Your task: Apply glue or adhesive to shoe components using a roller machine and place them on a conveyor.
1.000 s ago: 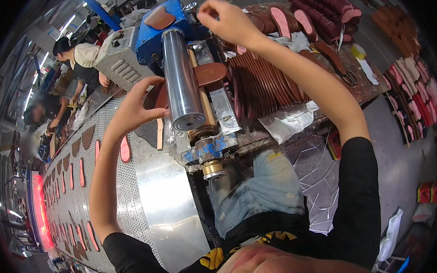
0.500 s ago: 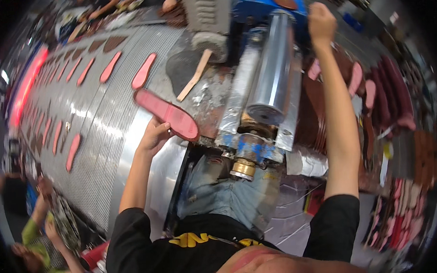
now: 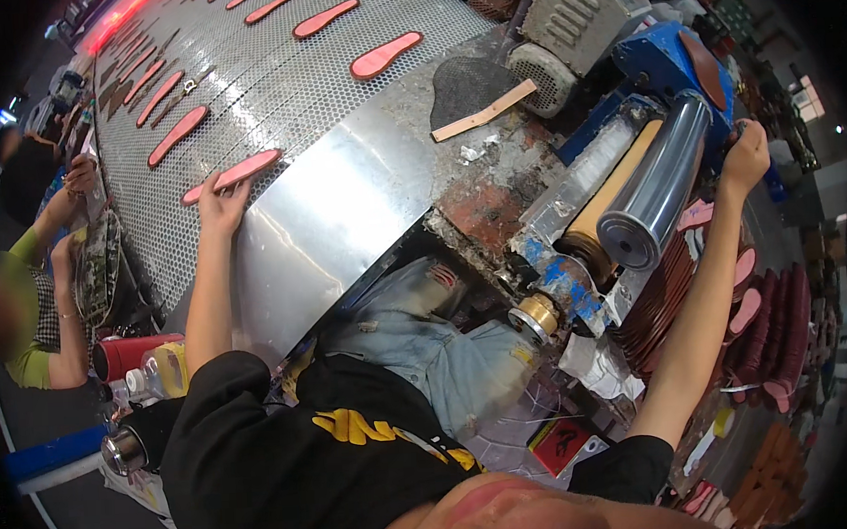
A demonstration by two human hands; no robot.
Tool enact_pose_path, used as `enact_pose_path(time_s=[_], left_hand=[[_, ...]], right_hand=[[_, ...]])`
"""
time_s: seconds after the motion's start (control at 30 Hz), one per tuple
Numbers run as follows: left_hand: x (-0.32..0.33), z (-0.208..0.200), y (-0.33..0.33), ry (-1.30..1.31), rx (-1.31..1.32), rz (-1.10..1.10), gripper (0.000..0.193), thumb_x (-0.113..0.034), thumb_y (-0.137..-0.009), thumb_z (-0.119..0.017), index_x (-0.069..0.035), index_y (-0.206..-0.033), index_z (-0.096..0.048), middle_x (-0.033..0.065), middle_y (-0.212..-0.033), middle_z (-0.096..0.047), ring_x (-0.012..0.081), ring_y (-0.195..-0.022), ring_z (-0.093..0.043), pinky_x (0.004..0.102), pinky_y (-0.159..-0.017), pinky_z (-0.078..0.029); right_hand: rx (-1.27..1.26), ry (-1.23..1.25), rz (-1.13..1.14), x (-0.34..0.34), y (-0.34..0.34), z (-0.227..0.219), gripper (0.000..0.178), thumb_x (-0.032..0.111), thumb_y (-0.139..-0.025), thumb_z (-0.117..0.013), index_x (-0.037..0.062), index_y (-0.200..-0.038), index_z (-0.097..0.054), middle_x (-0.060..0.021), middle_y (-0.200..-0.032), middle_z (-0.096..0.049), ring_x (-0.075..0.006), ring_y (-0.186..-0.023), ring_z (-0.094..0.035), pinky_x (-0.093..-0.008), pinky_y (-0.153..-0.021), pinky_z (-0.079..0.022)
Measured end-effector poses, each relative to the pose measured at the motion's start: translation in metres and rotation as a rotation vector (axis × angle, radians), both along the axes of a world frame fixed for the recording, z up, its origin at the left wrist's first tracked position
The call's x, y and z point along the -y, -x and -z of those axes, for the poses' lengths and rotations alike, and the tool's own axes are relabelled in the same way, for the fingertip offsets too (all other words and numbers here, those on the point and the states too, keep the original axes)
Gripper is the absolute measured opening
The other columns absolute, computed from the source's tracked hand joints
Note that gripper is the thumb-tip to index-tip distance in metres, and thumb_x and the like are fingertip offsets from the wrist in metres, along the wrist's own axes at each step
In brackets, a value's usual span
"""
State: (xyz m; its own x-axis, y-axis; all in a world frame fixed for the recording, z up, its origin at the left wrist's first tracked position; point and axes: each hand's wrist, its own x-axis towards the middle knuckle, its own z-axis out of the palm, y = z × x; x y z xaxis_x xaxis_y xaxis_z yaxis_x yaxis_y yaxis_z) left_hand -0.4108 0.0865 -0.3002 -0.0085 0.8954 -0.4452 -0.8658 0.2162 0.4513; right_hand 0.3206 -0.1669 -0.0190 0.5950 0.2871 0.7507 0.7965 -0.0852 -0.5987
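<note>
Over the near edge of a metal mesh conveyor (image 3: 243, 111), my left hand (image 3: 221, 206) grips a pink shoe insole (image 3: 237, 175) with a brown edge, fingers closed on its side. My right hand (image 3: 746, 158) is curled closed at the far end of a shiny steel roller (image 3: 663, 180). Whether it holds anything is hidden. Beside it, a brown sole-shaped piece (image 3: 702, 70) rests on the blue housing (image 3: 650, 61) of the roller machine. A tan roller (image 3: 620, 178) lies alongside the steel one.
More pink insoles (image 3: 387, 55) lie in rows on the mesh. A dark pad (image 3: 472, 91) and a wooden strip (image 3: 485, 110) lie on the stained bench. Stacked brown pieces (image 3: 660, 300) sit right of the rollers. At left are a person in green (image 3: 30, 333) and bottles (image 3: 166, 369).
My left hand has carried the insole from beside the machine out over the mesh, turning it. The view has swung left. The right hand stays closed near the blue housing.
</note>
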Motion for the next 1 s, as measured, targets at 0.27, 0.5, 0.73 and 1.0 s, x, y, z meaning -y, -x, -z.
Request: enact_pose_path(time_s=[0.27,0.5,0.73,1.0], left_hand=[[-0.013,0.016,0.003,0.048,-0.119,-0.122,0.037,-0.009,-0.087,-0.055,0.009,-0.118,-0.044,0.0223,-0.128,-0.047,0.0351,-0.122,-0.046,0.0489,-0.107,-0.039],[-0.004,0.000,0.022,0.110,-0.110,0.041,0.045,-0.004,-0.085,-0.053,0.015,-0.123,-0.041,0.0263,-0.139,-0.041,0.0397,-0.127,-0.043,0.0497,-0.107,-0.040],[-0.020,0.000,0.016,0.191,-0.120,0.064,0.051,-0.008,-0.089,-0.049,0.013,-0.132,-0.032,0.0306,-0.136,-0.037,0.0435,-0.129,-0.040,0.0500,-0.107,-0.041],[0.033,-0.029,-0.084,-0.266,-0.774,0.277,0.014,-0.020,-0.092,-0.055,-0.007,-0.090,-0.060,0.0019,-0.080,-0.058,0.0082,-0.068,-0.052,0.0201,-0.054,-0.039]], right_hand=[[0.209,-0.062,0.104,0.015,-0.024,0.002,0.035,0.030,-0.094,-0.048,0.0012,-0.097,-0.068,-0.0158,-0.091,-0.069,-0.0271,-0.083,-0.065,-0.0352,-0.078,-0.049],[0.332,-0.114,0.111,0.000,-0.021,0.000,0.034,0.030,-0.094,-0.050,0.0003,-0.092,-0.067,-0.0135,-0.081,-0.068,-0.0245,-0.073,-0.065,-0.0324,-0.069,-0.049],[0.064,-0.138,0.015,0.002,0.033,-0.010,0.025,0.021,-0.091,-0.049,0.0002,-0.079,-0.056,-0.0147,-0.066,-0.054,-0.0250,-0.062,-0.053,-0.0376,-0.061,-0.044],[0.392,0.221,0.352,0.009,0.045,-0.047,0.023,0.024,-0.089,-0.053,0.0023,-0.089,-0.061,-0.0206,-0.082,-0.063,-0.0350,-0.075,-0.061,-0.0456,-0.069,-0.048]])
